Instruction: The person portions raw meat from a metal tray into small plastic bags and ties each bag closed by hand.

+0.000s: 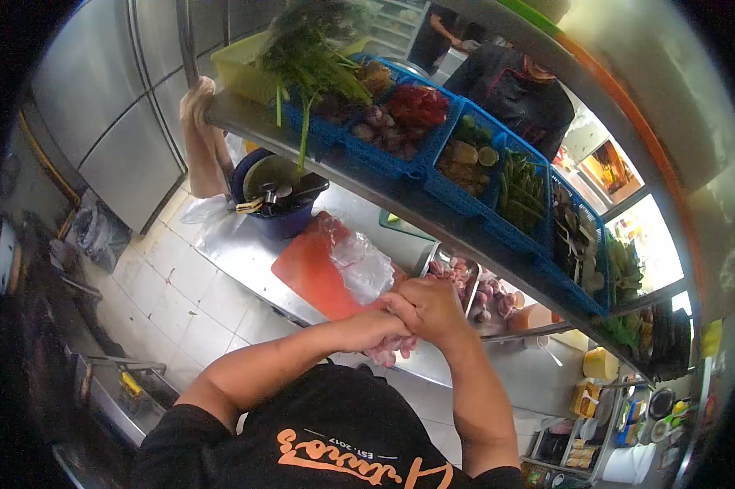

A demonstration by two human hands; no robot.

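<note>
Two bare hands are seen pressed together, the left hand (373,330) and the right hand (429,310), both with fingers curled closed. One clump of pinkish pieces (392,350) is held between and below them, over the counter's front edge; how firmly it is gripped cannot be told. One red board (306,265) is partly covered by crumpled clear plastic (361,267). One metal tray (463,281) of meat pieces is placed just beyond the right hand, with more purplish pieces (491,299) beside it. One blue bucket (279,222), in which utensils are held, is set beyond the board. Two co-workers (510,90) (438,33) are partly seen past the shelf (367,183). The board is laid near the front edge of the counter (241,265); bare surface is left on its left side, while the far side is overhung by the shelf.
</note>
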